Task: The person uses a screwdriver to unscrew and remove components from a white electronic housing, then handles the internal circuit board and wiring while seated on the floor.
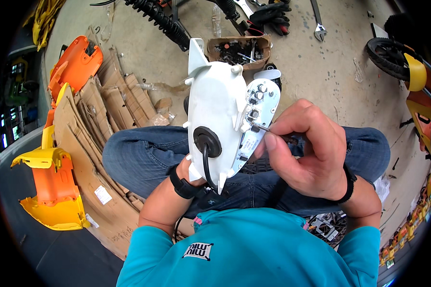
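A white plastic lamp-like housing (213, 103) stands tilted over my lap, with a black rubber grommet (207, 142) and a black cable (206, 167) coming out of it. Along its right side lies a pale circuit board (259, 112) carrying several small components. My left hand (187, 171) grips the housing from behind and below; most of its fingers are hidden by it. Beside the board, my right hand (307, 148) is closed, thumb and forefinger pinching a thin metal rod (262, 127) whose tip reaches the board's components. The rod's exact kind does not show.
Beyond the housing sits an open cardboard box (263, 60) of small dark parts. Flattened cardboard (88, 148) and orange and yellow plastic panels (57, 184) lie at left. An adjustable wrench (319, 29), black gloves (271, 18) and a black tyre (388, 57) are farther off.
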Motion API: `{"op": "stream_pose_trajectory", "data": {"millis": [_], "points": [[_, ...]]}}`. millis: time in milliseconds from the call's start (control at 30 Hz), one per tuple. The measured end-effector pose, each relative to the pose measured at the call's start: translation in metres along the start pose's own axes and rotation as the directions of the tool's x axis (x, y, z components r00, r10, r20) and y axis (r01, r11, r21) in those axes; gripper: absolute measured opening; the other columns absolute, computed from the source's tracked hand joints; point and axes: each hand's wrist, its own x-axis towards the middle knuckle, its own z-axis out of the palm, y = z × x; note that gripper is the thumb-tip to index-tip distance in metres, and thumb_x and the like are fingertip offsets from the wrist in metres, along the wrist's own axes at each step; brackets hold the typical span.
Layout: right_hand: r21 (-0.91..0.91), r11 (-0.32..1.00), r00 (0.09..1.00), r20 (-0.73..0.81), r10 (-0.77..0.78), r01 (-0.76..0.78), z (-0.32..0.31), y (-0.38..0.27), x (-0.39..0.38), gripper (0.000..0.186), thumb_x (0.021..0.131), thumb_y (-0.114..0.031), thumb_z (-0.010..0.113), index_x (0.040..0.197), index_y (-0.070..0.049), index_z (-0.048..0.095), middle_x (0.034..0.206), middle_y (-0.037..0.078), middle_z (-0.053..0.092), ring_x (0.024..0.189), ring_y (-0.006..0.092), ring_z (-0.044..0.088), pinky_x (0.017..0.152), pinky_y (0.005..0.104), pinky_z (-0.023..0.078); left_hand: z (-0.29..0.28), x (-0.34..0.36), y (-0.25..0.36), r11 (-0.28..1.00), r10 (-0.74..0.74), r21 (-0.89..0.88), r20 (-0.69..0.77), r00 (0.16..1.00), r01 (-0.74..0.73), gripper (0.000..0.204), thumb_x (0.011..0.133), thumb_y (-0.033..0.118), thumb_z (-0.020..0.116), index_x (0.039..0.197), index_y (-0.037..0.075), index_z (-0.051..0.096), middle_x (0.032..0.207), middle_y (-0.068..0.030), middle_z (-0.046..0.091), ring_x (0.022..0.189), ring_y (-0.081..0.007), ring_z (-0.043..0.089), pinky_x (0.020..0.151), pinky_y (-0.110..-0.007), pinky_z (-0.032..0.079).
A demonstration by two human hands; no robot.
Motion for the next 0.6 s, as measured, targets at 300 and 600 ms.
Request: {"op": "stream_pose_trajectory", "data": {"millis": [300, 600], "points": [[-0.052, 0.998, 0.994, 0.101, -0.036, 0.041, -0.006, 0.0, 0.001, 0.015, 0.076, 0.01, 0.062, 0.086, 0.002, 0.054, 0.072, 0.008, 0.06, 0.064, 0.0133, 0.057, 0.055, 0.0224, 0.043, 0.001, 0.0, -0.005, 0.987, -0.061, -0.151, -0.008, 0.998, 0.059, 0.033, 0.08, 0.007, 0.065, 0.103, 0.004, 0.041, 0.095, -0.0101, 0.061, 0.076, -0.0152, 0.061, 0.063, -0.026, 0.052], [-0.064, 0.997, 0.999, 0.016, -0.047, 0.048, 0.001, 0.001, -0.001, 0.018, 0.067, 0.011, 0.064, 0.079, -0.001, 0.056, 0.067, 0.008, 0.053, 0.056, 0.0201, 0.055, 0.05, 0.0281, 0.044, 0.003, -0.001, -0.01, 0.929, -0.184, -0.321, 0.028, 0.983, 0.183, 0.032, 0.082, 0.016, 0.062, 0.105, 0.003, 0.043, 0.094, -0.0108, 0.061, 0.075, -0.0163, 0.062, 0.063, -0.027, 0.052]]}}
